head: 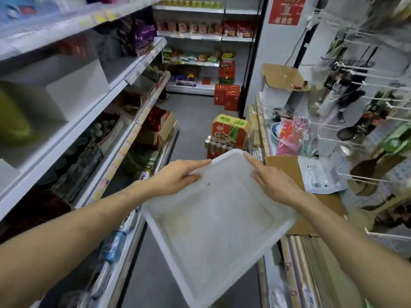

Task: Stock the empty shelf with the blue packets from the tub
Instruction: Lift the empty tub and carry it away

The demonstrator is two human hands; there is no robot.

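Observation:
A white plastic tub (213,225) hangs in the aisle in front of me, tilted, with nothing inside it. My left hand (178,175) grips its far left rim, and my right hand (270,182) grips its far right rim. Several blue packets (112,245) stand in a row along the low shelf at the lower left, just left of the tub. They are blurred.
Stocked shelving (124,138) runs down the left side. On the right are a peg rack of hanging utensils (367,121) and an open cardboard box (311,210). Red cartons (230,132) and cans stand on the grey floor ahead, with more shelves at the far end.

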